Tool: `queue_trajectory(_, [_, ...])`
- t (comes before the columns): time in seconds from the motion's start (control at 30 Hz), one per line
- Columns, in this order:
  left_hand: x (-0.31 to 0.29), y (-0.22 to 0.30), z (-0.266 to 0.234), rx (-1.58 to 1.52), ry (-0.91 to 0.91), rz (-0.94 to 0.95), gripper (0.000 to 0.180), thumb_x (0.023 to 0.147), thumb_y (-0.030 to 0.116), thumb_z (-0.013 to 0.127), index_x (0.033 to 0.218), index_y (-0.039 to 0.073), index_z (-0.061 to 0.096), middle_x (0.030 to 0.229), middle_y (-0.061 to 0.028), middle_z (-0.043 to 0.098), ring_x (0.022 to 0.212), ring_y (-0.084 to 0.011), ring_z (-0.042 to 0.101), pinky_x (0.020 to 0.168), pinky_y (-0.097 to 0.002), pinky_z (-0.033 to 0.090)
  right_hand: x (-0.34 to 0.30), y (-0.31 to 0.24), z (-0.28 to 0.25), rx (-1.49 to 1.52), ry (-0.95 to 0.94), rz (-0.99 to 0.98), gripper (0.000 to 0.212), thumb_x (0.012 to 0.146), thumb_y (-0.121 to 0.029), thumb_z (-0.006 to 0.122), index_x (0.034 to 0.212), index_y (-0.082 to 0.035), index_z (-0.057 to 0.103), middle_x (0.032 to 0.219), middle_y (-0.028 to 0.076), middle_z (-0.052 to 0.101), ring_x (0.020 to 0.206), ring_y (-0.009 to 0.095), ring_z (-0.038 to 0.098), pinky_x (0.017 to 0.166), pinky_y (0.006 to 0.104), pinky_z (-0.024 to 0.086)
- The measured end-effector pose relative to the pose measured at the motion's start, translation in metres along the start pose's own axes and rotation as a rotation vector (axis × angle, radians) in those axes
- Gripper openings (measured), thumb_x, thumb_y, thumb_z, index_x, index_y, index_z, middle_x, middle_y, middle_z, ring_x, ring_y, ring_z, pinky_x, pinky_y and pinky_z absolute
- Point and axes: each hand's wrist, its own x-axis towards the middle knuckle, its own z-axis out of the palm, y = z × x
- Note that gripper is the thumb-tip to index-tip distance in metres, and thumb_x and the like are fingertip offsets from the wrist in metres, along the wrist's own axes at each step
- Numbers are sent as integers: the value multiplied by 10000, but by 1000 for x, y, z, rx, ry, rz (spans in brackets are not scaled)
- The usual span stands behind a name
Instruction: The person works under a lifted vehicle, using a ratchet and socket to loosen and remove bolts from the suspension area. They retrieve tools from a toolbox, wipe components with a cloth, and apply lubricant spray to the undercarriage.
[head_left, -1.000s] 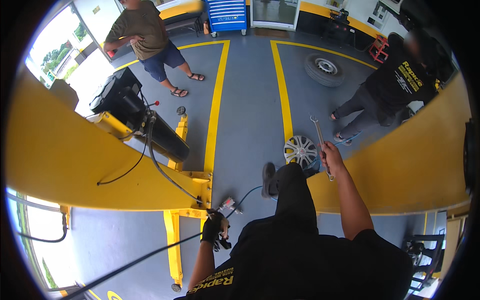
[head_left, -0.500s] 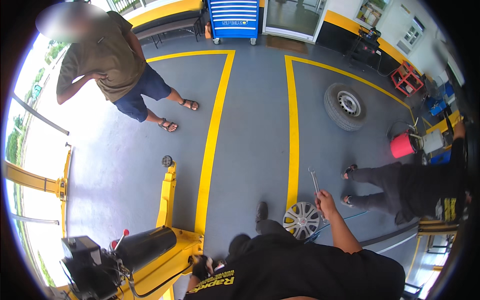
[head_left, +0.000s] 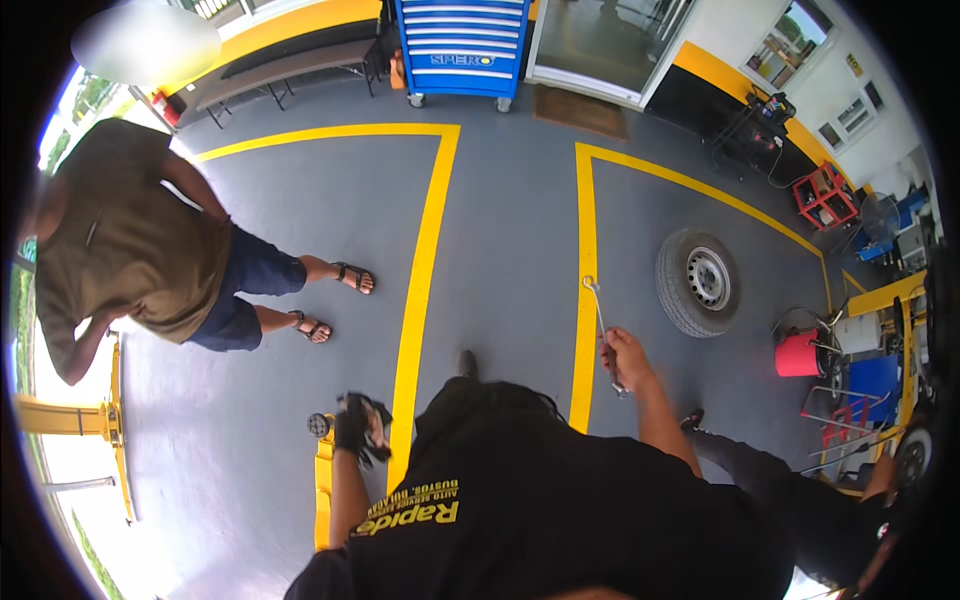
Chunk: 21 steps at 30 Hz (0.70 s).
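My right hand [head_left: 625, 358] is closed around a long silver wrench [head_left: 599, 306]. Its ring end points away from me, over the yellow floor line, and the other end shows below my fist. A dark glove covers my left hand [head_left: 350, 426], which is out to the left beside the yellow lift arm [head_left: 323, 485] and its round pad [head_left: 319, 426]. Its fingers are curled around a crumpled black and pale thing [head_left: 375, 428] whose kind I cannot make out.
A wheel with its tyre [head_left: 697, 283] lies on the grey floor to the right. One person in sandals [head_left: 150, 235] stands at the left; another [head_left: 790, 490] is at the lower right, near a red bucket [head_left: 800, 354]. A blue tool cabinet [head_left: 464, 50] stands ahead.
I have moved forward from the lift post and the wheel cover, both now out of sight. My left hand has come up from the lift; my right hand still holds the wrench.
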Motion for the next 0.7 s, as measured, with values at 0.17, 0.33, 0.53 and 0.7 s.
queue_trajectory(0.17, [276,88,-118,-197,235,456,399,997,268,585,1327,45,586,807,-187,708,795,-387,718,606,-454,554,74,46,-58,27,353,516,235,1074,-245,444,998,-95,609,734,22,543,605,121,503,517,305,403])
queue_trajectory(0.33, [514,223,-248,-808,129,-2,365,1045,334,570,1120,1,700,885,-139,740,780,-290,722,683,-396,559,207,93,-127,106,648,730,201,1039,-251,474,1014,-116,621,754,32,552,613,150,519,531,322,424])
queue_trajectory(0.53, [764,332,-317,-1219,141,3,352,1034,305,584,1165,-2,694,976,-110,757,894,-225,718,811,-365,555,433,-74,-119,298,613,574,184,1038,-251,493,970,-127,611,772,34,571,640,166,558,529,332,448])
queue_trajectory(0.7, [980,396,-373,-1345,166,334,345,1031,239,565,1264,-3,644,1172,-99,684,1077,-229,667,947,-356,535,598,-376,-48,-5,261,158,265,1106,-343,481,1116,-114,613,765,-13,569,618,111,539,553,287,451])
